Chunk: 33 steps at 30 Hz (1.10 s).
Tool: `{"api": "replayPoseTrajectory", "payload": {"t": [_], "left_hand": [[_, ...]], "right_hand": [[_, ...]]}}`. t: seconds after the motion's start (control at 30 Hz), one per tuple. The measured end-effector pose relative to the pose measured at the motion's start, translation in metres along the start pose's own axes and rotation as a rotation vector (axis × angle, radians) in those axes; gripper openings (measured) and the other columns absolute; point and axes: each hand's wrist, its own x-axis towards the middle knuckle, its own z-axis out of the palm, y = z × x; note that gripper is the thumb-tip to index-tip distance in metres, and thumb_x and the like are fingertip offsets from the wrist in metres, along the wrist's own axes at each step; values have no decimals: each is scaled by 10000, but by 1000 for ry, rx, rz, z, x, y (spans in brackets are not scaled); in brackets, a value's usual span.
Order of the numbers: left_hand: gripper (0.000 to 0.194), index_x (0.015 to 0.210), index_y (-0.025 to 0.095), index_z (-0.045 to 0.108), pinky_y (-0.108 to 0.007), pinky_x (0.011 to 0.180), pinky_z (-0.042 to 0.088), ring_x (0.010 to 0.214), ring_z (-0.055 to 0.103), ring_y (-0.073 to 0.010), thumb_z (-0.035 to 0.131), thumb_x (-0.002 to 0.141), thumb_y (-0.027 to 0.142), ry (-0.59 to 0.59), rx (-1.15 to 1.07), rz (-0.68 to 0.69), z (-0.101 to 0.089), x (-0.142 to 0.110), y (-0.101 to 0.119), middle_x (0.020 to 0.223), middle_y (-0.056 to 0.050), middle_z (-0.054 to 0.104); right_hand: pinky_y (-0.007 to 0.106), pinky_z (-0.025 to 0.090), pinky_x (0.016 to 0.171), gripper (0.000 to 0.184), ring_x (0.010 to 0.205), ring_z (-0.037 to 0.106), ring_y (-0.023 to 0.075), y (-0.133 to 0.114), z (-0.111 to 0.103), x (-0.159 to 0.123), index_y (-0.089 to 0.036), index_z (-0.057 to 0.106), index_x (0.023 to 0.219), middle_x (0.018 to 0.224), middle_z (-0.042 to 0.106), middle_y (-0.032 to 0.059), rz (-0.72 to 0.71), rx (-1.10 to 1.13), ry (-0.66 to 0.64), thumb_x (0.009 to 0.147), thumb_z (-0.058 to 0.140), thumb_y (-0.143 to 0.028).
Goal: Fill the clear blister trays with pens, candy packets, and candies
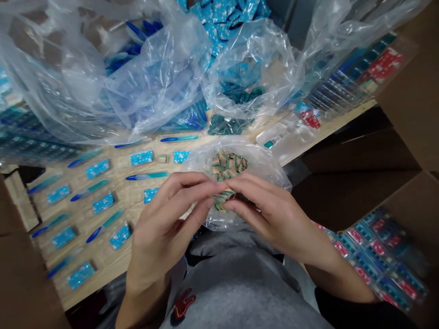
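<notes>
My left hand (168,219) and my right hand (270,212) meet at the fingertips over a small clear plastic bag (260,160) lying at the table's near edge. Both pinch a little stack of striped, multicoloured erasers (223,195) between thumbs and fingers. More of the same striped erasers (228,165) sit heaped inside the bag just beyond my fingers. Left of my hands, blue pens (147,176) and small blue packets (141,158) lie in rows on the wooden tabletop (126,201), with a single loose eraser (162,158) among them.
Large clear plastic bags (103,77) of blue pens and blue packets (247,77) crowd the far side. Clear blister trays (288,137) lie at the right. A cardboard box (380,256) of packed sets stands at lower right; brown cardboard (20,274) flanks the left.
</notes>
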Motion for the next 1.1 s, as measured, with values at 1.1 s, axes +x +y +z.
{"api": "replayPoseTrajectory", "payload": {"t": [1.1], "left_hand": [[258,1184,302,647,-338,857,595,993,694,-168,572,964,190,271,-36,-23,27,-18,-10,1066,-5,719]], "right_hand": [[313,599,872,267,997,700,173,-15,4,-4,-255,663,1220,1167,713,42,32,95,156,981,569,-182]]}}
